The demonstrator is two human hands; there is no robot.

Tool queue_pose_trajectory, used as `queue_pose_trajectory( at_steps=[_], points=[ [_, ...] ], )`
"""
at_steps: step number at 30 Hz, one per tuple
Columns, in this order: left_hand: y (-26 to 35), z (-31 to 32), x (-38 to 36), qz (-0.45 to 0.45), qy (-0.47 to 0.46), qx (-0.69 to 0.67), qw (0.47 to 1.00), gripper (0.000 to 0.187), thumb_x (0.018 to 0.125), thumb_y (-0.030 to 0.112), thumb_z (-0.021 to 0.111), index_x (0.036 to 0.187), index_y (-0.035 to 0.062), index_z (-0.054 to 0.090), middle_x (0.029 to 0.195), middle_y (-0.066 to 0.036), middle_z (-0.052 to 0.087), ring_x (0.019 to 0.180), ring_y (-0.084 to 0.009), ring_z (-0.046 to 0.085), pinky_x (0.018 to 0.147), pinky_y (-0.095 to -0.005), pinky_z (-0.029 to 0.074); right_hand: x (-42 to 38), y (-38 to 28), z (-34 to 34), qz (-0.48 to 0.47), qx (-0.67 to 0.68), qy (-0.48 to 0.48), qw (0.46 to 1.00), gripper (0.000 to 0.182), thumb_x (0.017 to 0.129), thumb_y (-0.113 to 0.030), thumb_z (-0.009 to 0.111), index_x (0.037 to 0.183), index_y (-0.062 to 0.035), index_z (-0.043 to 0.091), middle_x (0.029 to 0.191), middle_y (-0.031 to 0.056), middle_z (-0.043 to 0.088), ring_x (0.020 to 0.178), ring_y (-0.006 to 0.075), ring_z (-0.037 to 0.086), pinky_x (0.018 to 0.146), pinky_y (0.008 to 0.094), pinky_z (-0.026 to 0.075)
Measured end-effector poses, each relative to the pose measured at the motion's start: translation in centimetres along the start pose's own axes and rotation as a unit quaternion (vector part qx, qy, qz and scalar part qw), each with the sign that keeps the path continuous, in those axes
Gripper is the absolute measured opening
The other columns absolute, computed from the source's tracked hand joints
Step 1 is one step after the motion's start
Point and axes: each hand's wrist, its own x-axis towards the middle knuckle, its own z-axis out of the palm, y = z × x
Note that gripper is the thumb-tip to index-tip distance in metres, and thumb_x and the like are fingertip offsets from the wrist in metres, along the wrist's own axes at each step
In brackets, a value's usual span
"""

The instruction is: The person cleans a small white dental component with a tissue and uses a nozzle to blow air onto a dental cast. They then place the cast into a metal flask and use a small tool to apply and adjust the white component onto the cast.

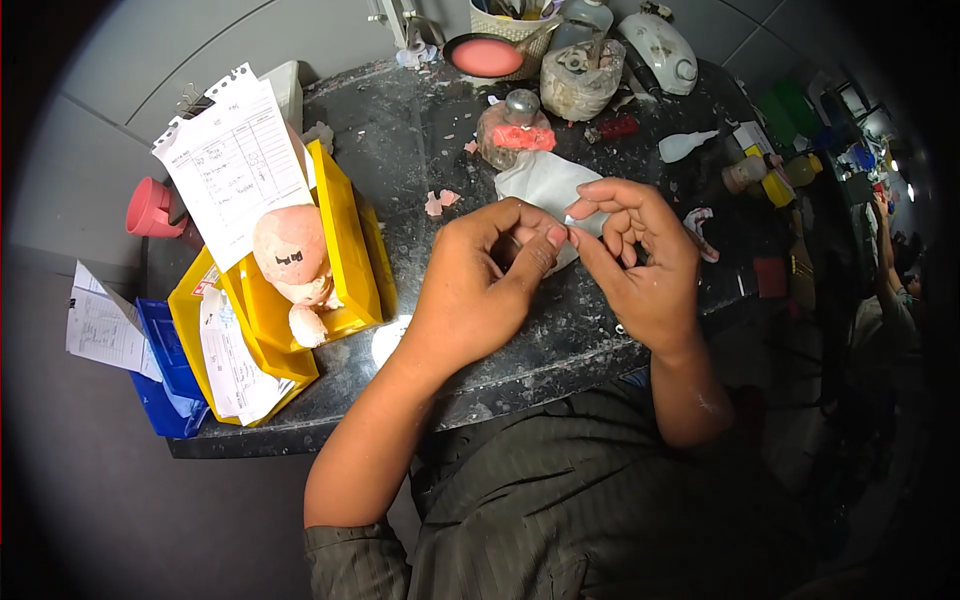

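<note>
Both my hands are raised close together over the dark worktop (400, 150). My left hand (485, 275) is closed, its thumb and fingers curled together; what sits inside the curl is hidden. Facing it, my right hand (640, 250) pinches a small white piece (570, 220) between thumb and index finger, with the other fingers bent. The piece is too small to make out its kind. Beneath and behind the hands lies a white sheet (530, 180), partly covered by them. Pink crumbs (440, 203) lie just left of the sheet.
At left, a yellow bin (362, 260) holds a pink plaster model (290, 240) and a written form (235, 165). A pink cup (150, 207) stands beyond. Toward the back are a pan of pink material (485, 57), a crusted bowl (580, 85) and a white squeeze bottle (685, 146).
</note>
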Motion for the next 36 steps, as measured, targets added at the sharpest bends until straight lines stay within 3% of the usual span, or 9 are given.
queue_pose_trajectory(
  at_steps=[7, 17, 20, 22, 25, 32, 34, 36],
  points=[
    [0.0, 0.0, 0.1, -0.014, -0.011, -0.021, 1.0, 0.014, 0.102, 0.014, 0.065, 0.103, 0.0008, 0.069, 0.082, 0.0, 0.069, 0.069, -0.0031, 0.055, 0.059, -0.0205, 0.04, 0.0, -0.4, -0.3, -0.047, -0.054, 0.001, 0.997, 0.04, 0.079, 0.009, 0.076, 0.115, -0.0029, 0.066, 0.097, 0.0015, 0.072, 0.061, 0.0045, 0.043, 0.053, 0.0208, 0.037],
    [0.0, -0.1, 0.2, -0.008, -0.017, -0.027, 0.999, 0.014, 0.102, 0.014, 0.065, 0.103, 0.0009, 0.07, 0.082, 0.001, 0.068, 0.068, -0.0027, 0.054, 0.059, -0.0205, 0.04, -0.1, -0.7, -0.4, -0.04, -0.061, -0.01, 0.997, 0.04, 0.078, 0.009, 0.077, 0.114, -0.0029, 0.066, 0.095, 0.0022, 0.071, 0.062, 0.0063, 0.045, 0.054, 0.022, 0.039],
    [0.5, -0.2, 0.1, -0.037, -0.019, -0.043, 0.998, 0.013, 0.098, 0.01, 0.069, 0.1, -0.0027, 0.071, 0.082, -0.001, 0.068, 0.074, -0.0053, 0.055, 0.066, -0.023, 0.043, -0.2, -0.9, -0.4, -0.038, -0.069, -0.023, 0.997, 0.045, 0.077, 0.011, 0.078, 0.118, -0.0031, 0.064, 0.096, -0.0005, 0.07, 0.066, 0.0012, 0.043, 0.058, 0.017, 0.036],
    [0.5, -0.1, 0.1, -0.041, -0.018, -0.047, 0.998, 0.013, 0.097, 0.009, 0.069, 0.1, -0.0029, 0.071, 0.082, 0.0, 0.068, 0.073, -0.0047, 0.054, 0.065, -0.023, 0.043, -0.1, -1.1, -0.3, -0.03, -0.06, -0.02, 0.998, 0.042, 0.077, 0.009, 0.077, 0.115, -0.0038, 0.066, 0.095, 0.0024, 0.07, 0.062, 0.0075, 0.045, 0.056, 0.0231, 0.041],
    [0.5, -0.1, 0.1, -0.035, -0.015, -0.049, 0.998, 0.012, 0.097, 0.008, 0.069, 0.1, -0.0034, 0.072, 0.082, 0.0, 0.068, 0.072, -0.0046, 0.054, 0.064, -0.023, 0.043, -0.1, -0.8, -0.4, -0.04, -0.069, -0.031, 0.996, 0.046, 0.076, 0.011, 0.078, 0.118, -0.0033, 0.064, 0.096, -0.0005, 0.07, 0.066, 0.0014, 0.043, 0.058, 0.0175, 0.036],
    [0.6, -0.1, 0.0, -0.034, -0.017, -0.035, 0.999, 0.012, 0.097, 0.007, 0.067, 0.1, -0.0034, 0.072, 0.081, -0.002, 0.069, 0.072, -0.005, 0.055, 0.065, -0.0232, 0.044, -0.2, -0.9, -0.3, -0.046, -0.081, -0.033, 0.995, 0.046, 0.076, 0.01, 0.078, 0.117, -0.0035, 0.064, 0.097, -0.0004, 0.07, 0.065, 0.002, 0.043, 0.057, 0.018, 0.035],
    [0.7, -0.1, 0.0, -0.025, -0.014, -0.046, 0.999, 0.012, 0.098, 0.007, 0.066, 0.099, -0.0036, 0.071, 0.081, -0.003, 0.069, 0.073, -0.0057, 0.057, 0.066, -0.0234, 0.045, -0.1, -1.3, -0.3, -0.036, -0.067, -0.025, 0.997, 0.04, 0.074, 0.008, 0.079, 0.111, -0.0036, 0.066, 0.095, 0.0027, 0.069, 0.062, 0.0085, 0.046, 0.056, 0.0239, 0.04],
    [0.1, -0.2, 0.1, -0.016, -0.016, -0.039, 0.999, 0.014, 0.1, 0.01, 0.065, 0.1, -0.0019, 0.071, 0.081, -0.001, 0.069, 0.07, -0.0043, 0.056, 0.062, -0.0222, 0.042, 0.0, -1.4, -0.5, -0.04, -0.069, -0.028, 0.996, 0.038, 0.075, 0.008, 0.079, 0.109, -0.0033, 0.067, 0.095, 0.0028, 0.069, 0.062, 0.0084, 0.045, 0.056, 0.0239, 0.04]
  ],
)
